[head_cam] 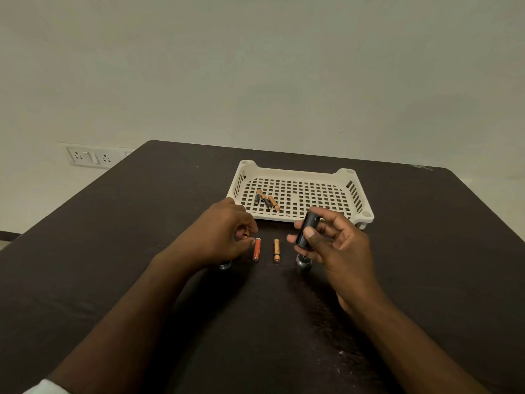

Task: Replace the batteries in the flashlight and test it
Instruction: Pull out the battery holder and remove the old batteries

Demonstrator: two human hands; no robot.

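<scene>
So the flashlight is in pieces at this point. The person's right hand (pixel 329 240) holds the black flashlight body (pixel 305 230) between thumb and fingers, lifted just off the dark table (pixel 426 251). The left hand (pixel 224 231) pinches an orange battery (pixel 246 233) at the fingertips, right next to two more batteries lying on the table: a reddish-orange one (pixel 256 249) and a copper-topped one (pixel 276 250), side by side but apart.

A round metal end piece (pixel 303 260) sits on the table just under the right hand, looks like the cap or head, and another metal part (pixel 225 265) peeks out under the left wrist. Three batteries (pixel 266 200) lie in the white plastic basket (pixel 355 194) behind the hands, probably the old ones, though that's a guess.

Progress-wise: taken apart and emptied, seemingly. Left to do is loading the batteries, screwing the ends back on, and switching it on to test.
</scene>
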